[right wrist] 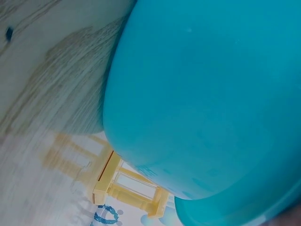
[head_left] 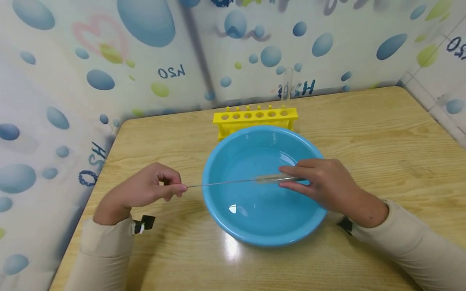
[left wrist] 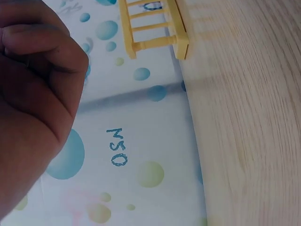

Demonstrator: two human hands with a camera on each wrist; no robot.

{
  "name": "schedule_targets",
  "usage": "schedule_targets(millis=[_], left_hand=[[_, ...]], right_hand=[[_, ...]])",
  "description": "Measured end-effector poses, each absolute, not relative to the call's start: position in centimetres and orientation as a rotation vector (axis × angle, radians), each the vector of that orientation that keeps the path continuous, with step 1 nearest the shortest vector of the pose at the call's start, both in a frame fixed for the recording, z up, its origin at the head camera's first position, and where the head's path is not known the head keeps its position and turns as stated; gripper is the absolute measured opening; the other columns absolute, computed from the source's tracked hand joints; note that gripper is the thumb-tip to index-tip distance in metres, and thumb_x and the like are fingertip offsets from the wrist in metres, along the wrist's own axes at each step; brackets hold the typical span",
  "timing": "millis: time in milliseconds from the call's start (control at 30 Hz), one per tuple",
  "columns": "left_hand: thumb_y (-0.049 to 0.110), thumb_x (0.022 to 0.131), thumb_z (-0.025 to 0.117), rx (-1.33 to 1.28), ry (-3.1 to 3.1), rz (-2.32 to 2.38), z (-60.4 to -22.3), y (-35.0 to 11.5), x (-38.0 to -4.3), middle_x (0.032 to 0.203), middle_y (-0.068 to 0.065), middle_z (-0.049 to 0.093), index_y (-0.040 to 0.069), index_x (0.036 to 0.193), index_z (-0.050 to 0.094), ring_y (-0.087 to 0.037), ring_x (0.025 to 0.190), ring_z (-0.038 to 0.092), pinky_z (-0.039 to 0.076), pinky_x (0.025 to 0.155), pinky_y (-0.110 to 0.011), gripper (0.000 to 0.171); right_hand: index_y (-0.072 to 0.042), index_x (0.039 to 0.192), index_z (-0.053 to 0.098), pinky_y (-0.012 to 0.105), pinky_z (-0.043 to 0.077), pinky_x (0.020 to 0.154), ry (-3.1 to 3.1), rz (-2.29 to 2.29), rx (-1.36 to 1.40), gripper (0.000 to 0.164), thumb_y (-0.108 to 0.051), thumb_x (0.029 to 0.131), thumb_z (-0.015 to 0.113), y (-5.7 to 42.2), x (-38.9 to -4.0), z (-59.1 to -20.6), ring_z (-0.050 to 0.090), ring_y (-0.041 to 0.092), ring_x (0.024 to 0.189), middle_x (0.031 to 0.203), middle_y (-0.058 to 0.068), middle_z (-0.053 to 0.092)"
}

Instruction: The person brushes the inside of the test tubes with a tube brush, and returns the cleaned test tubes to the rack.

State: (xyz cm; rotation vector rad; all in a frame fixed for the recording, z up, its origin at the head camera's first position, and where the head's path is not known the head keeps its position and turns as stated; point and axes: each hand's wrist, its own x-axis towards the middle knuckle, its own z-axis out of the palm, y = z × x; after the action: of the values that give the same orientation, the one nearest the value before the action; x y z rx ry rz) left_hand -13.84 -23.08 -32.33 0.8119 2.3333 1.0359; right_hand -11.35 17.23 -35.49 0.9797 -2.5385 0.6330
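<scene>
Over the blue basin (head_left: 209,198), my right hand (head_left: 320,182) grips a clear glass test tube (head_left: 291,178) between thumb and fingers, lying nearly level. A test tube brush (head_left: 229,182) runs into the tube's left end, its pale bristles inside the glass. With thumb and fingertip, my left hand (head_left: 160,186) pinches the far end of the brush's thin wire handle, just left of the basin's rim. The left wrist view shows the left hand (left wrist: 37,70) with curled fingers, but the wire is out of sight there. In the right wrist view the basin (right wrist: 197,94) hides most of the work.
Behind the basin stands a yellow test tube rack (head_left: 255,117), with another clear test tube (head_left: 287,85) upright at its right end. Water seems to lie in the basin. The wooden table (head_left: 364,133) meets a patterned wall (head_left: 145,89) at the back and left.
</scene>
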Motion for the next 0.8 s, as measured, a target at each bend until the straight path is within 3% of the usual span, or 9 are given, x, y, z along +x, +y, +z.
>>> schedule_targets(millis=[300, 533, 800], left_hand=[[0.021, 0.095, 0.051, 0.753, 2.371, 1.113, -31.4, -22.7, -13.7, 0.061, -0.002, 0.045, 0.014, 0.075, 0.057, -0.018, 0.053, 0.044, 0.038, 0.047, -0.027, 0.021], [0.025, 0.098, 0.043, 0.709, 2.344, 1.114, -32.0, -21.8, -13.9, 0.058, -0.004, 0.044, 0.013, 0.072, 0.055, -0.023, 0.052, 0.042, 0.037, 0.048, -0.027, 0.031], [0.027, 0.097, 0.046, 0.69, 2.403, 1.111, -31.8, -21.3, -13.6, 0.057, -0.004, 0.044, 0.015, 0.074, 0.058, -0.023, 0.053, 0.043, 0.038, 0.049, -0.027, 0.029]], right_hand=[[-0.02, 0.105, 0.07, 0.018, 0.044, 0.051, -2.572, 0.616, 0.903, 0.036, -0.041, 0.076, 0.072, 17.0, -11.4, -35.6, 0.061, 0.004, 0.063, 0.08, -0.006, 0.07], [-0.02, 0.104, 0.07, 0.019, 0.043, 0.051, -2.553, 0.598, 0.884, 0.035, -0.041, 0.076, 0.072, 17.0, -11.4, -35.8, 0.06, 0.003, 0.063, 0.079, -0.006, 0.068], [-0.02, 0.104, 0.07, 0.018, 0.042, 0.05, -2.575, 0.577, 0.868, 0.035, -0.041, 0.077, 0.071, 17.0, -11.4, -35.7, 0.058, 0.003, 0.063, 0.079, -0.005, 0.068]])
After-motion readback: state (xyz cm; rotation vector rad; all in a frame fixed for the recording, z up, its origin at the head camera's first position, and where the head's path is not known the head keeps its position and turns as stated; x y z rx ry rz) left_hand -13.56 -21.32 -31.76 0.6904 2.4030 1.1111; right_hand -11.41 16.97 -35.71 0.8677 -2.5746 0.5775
